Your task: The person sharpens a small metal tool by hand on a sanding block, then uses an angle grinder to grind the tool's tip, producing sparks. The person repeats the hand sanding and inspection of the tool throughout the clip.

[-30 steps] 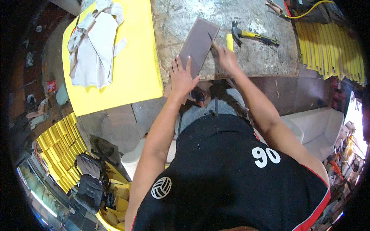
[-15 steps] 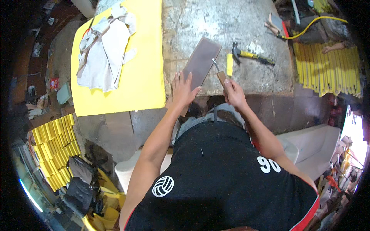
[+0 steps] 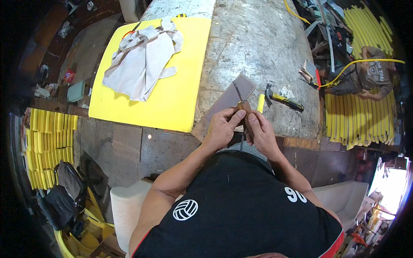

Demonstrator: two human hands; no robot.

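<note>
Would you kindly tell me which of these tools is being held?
The slim wooden-handled tool, between the left hand and right hand; the claw hammer lies on the table.

Hand tool [image 3: 239, 99]: slim dark metal shaft, brown wooden handle partly hidden; held, shaft slanting toward worktable's [image 3: 275, 47] far edge and slightly left, seen against board's [image 3: 225, 98] face; contact unclear. Board: flat, long, rectangular, grey-mauve face, browner near end; lies aslant, near end at worktable's near edge, far end turned right.
</note>
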